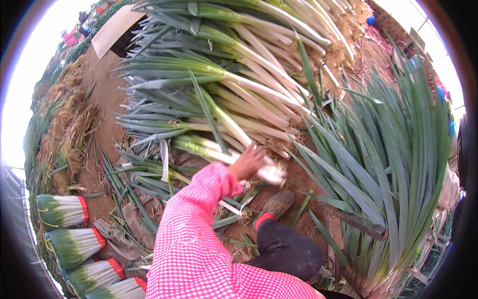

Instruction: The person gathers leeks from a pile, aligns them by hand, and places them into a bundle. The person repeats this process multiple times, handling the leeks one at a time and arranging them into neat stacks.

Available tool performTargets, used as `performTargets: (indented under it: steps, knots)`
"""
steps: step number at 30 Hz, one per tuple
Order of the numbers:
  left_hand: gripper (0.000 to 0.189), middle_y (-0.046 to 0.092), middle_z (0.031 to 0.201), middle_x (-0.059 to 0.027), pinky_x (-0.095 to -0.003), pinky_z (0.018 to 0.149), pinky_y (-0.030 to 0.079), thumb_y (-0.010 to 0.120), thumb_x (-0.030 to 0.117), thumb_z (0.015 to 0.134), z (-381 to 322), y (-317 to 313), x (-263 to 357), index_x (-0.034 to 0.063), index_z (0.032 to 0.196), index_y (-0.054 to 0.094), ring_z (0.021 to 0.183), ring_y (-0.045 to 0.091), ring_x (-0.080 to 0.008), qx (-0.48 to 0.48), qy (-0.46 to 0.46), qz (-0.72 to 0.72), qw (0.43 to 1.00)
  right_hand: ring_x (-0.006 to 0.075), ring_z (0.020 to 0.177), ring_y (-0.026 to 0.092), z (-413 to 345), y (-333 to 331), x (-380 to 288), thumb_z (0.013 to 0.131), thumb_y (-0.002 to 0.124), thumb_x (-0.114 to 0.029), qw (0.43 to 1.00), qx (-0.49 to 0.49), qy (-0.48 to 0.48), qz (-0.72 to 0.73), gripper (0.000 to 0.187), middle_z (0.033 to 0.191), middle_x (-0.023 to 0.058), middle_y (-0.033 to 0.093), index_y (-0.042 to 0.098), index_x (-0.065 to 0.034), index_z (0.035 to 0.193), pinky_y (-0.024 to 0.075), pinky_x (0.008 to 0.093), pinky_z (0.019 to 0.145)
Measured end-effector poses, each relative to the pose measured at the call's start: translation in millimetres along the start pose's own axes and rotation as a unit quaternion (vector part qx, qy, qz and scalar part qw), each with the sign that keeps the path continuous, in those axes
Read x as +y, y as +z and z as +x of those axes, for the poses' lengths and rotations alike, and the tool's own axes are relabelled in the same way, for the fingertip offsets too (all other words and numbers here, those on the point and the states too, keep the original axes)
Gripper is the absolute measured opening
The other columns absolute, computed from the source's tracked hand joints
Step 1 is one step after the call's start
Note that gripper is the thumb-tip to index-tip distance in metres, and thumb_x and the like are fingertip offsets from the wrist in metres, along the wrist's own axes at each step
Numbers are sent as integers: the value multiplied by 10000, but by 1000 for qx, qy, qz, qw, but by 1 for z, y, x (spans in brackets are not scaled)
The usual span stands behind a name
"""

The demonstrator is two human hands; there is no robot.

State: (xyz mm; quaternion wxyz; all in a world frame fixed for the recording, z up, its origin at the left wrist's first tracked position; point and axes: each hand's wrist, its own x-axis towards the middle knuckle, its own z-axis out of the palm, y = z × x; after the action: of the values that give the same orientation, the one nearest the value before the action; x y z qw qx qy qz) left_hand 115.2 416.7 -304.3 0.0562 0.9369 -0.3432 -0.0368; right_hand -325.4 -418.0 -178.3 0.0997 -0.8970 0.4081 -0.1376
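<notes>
My left hand (249, 163), in a pink checked sleeve, is closed around the white shafts of leeks (272, 172); their root ends are motion-blurred. The held stalks lie along the near side of a large heap of leeks (224, 74), with green leaves to the left and rooted white ends to the right. At the lower right, a big bunch of leeks (377, 157) fans its leaves upward past a dark metal bar (362, 225). By its base, a small skin-coloured patch at the frame's bottom edge may be part of my right hand; its grip is hidden.
Red-taped leek bundles (65, 213) lie at the lower left. Withered leaves (71, 138) are piled along the left. A pale board (115, 30) stands at upper left, with people (71, 37) beyond. My shoe (280, 203) rests on soil among loose leaves.
</notes>
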Motion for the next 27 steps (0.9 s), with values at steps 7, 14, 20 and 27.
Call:
performTargets:
  steps: [7, 14, 20, 27]
  knots:
    - [143, 555, 1348, -109, -591, 1172, 252, 676, 205, 759, -127, -130, 101, 101, 856, 690, 1323, 471, -299, 117, 23, -89, 989, 284, 1092, 634, 12, -6, 45, 1061, 462, -290, 994, 5, 43, -96, 460, 1252, 201, 655, 539, 30, 1383, 486, 387, 934]
    - [358, 627, 1193, -142, -447, 998, 456, 782, 90, 724, -127, -352, 141, 35, 1060, 670, 1136, 587, -311, 329, -7, -246, 912, 281, 1381, 456, -41, -59, -180, 998, 543, -141, 935, 68, -149, 315, 487, 1464, 160, 519, 472, 19, 1452, 303, 402, 1179]
    - [385, 635, 1139, -171, -396, 936, 498, 747, 59, 716, -137, -494, 265, 1, 1087, 664, 1058, 628, -321, 325, 19, -387, 862, 237, 1379, 477, -202, -169, -447, 855, 745, -66, 751, -188, -345, 530, 705, 1469, 112, 513, 431, -20, 1485, 371, 384, 1145]
    - [577, 450, 1321, -304, -529, 1031, 395, 742, 78, 674, -96, -484, 488, -35, 1206, 548, 1214, 457, -487, 362, 253, -253, 861, 231, 1415, 373, -297, -239, -488, 827, 808, -221, 568, -251, -297, 726, 914, 1533, 104, 385, 269, -78, 1551, 319, 397, 1160]
